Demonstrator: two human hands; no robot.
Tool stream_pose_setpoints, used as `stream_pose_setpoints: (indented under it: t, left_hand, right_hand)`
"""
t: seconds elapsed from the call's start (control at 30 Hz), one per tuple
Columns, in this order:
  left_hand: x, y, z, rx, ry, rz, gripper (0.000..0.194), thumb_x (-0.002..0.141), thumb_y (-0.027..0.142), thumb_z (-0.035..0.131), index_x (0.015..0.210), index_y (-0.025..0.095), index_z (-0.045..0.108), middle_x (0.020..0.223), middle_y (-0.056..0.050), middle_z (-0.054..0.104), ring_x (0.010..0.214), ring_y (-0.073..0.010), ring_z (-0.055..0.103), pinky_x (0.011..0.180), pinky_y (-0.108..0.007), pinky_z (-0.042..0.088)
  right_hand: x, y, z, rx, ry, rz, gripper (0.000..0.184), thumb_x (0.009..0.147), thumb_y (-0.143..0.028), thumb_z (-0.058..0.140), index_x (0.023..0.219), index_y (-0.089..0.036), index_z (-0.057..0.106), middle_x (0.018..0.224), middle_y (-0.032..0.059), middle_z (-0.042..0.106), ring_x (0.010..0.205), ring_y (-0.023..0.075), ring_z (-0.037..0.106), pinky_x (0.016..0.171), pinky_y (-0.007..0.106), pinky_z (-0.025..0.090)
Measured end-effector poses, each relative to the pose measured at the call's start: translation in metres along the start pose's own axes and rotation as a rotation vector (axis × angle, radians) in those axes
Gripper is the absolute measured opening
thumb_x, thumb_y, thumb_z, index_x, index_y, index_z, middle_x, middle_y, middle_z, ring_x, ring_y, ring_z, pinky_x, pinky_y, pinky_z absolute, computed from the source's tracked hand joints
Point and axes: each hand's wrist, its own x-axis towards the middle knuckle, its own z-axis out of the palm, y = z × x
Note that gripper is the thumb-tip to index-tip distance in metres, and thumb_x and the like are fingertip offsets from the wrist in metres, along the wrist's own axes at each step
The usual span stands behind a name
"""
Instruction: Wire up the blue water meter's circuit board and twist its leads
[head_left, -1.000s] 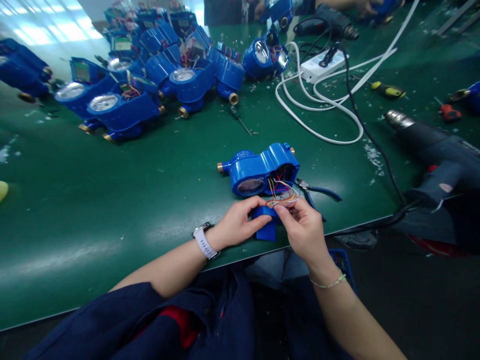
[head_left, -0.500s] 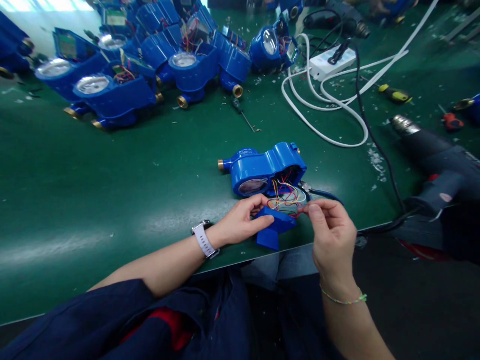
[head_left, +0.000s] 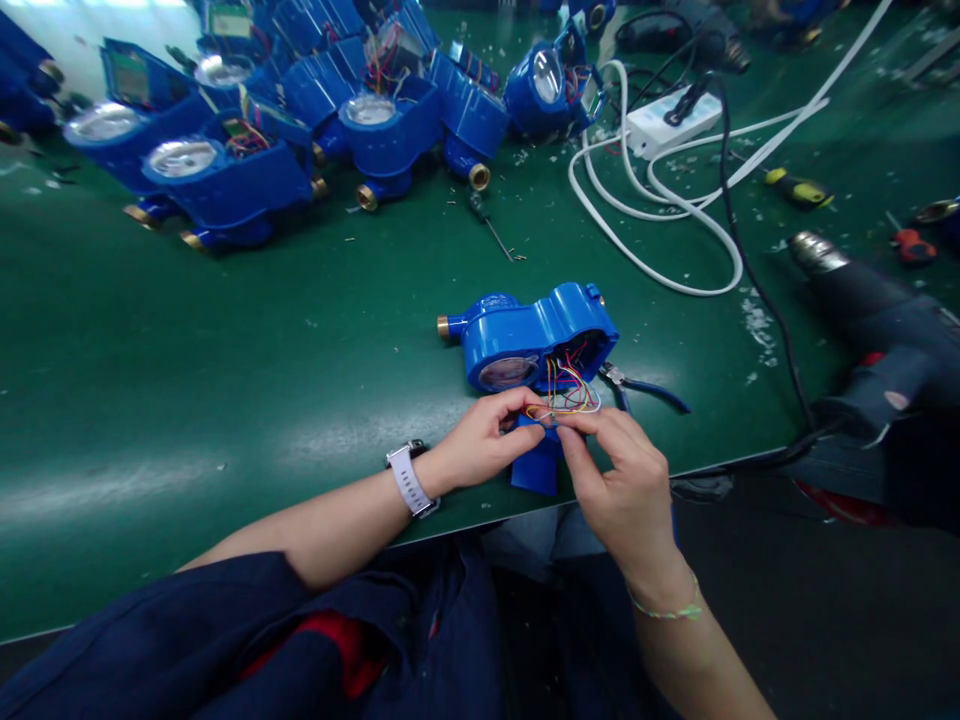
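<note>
A blue water meter housing (head_left: 529, 335) with brass end fittings lies on its side near the front edge of the green table (head_left: 225, 380). Thin coloured wires (head_left: 570, 392) spill from its open compartment. My left hand (head_left: 480, 445) wears a white watch and holds a small blue cover piece (head_left: 536, 468) against the table edge, its fingers curled. My right hand (head_left: 619, 490) pinches the coloured wires just above that cover, fingertips meeting those of the left hand.
Blue-handled pliers (head_left: 645, 385) lie right of the meter. A heat gun (head_left: 877, 320) rests at the right edge. A white power strip (head_left: 671, 120) with looped cable, screwdrivers (head_left: 799, 188) and several open blue meters (head_left: 225, 180) fill the back.
My right hand had pulled away to the right with the wires; it has come back left to meet the left hand over the blue cover.
</note>
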Motion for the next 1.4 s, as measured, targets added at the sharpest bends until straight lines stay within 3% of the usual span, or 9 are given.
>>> stream_pose_setpoints:
  t: [0.17,1.13,1.27,1.4]
  left_hand:
    - [0.0020,0.0040,0.0009,-0.064,0.004,-0.088,0.018,0.080,0.033,0.061,0.080,0.015,0.057,0.075,0.000,0.057,0.069,-0.0126,0.049,0.068,-0.026,0.039]
    - [0.0012,0.0087,0.0003,-0.092,0.030,-0.153,0.020,0.069,0.030,0.067,0.069,0.015,0.053,0.071,0.002,0.052,0.066,-0.0102,0.044,0.064,-0.023,0.036]
    - [0.0014,0.0089,0.0000,-0.069,0.033,-0.126,0.021,0.071,0.033,0.066,0.070,0.014,0.056,0.072,0.001,0.054,0.067,-0.0112,0.046,0.067,-0.025,0.037]
    - [0.0015,0.0090,0.0001,-0.071,0.031,-0.088,0.018,0.074,0.031,0.064,0.071,0.013,0.059,0.074,0.000,0.057,0.070,-0.0121,0.049,0.071,-0.026,0.039]
  right_hand:
    - [-0.0022,-0.0001,0.0003,0.046,0.004,0.046,0.013,0.091,-0.009,0.057,0.093,-0.020,0.061,0.091,0.0024,0.065,0.088,0.0183,0.060,0.080,0.033,0.046]
    - [-0.0032,-0.0067,0.0045,0.165,-0.007,0.098,0.013,0.090,-0.010,0.059,0.093,-0.022,0.064,0.094,0.0002,0.068,0.090,0.0162,0.062,0.083,0.029,0.045]
    - [-0.0047,-0.0052,0.0056,0.205,0.019,0.167,0.011,0.088,-0.011,0.061,0.088,-0.022,0.064,0.090,-0.0007,0.066,0.086,0.0157,0.061,0.081,0.029,0.045]
    - [-0.0050,-0.0020,0.0095,0.465,0.019,0.335,0.009,0.086,-0.014,0.063,0.084,-0.023,0.064,0.086,-0.0014,0.066,0.084,0.0159,0.062,0.081,0.029,0.046]
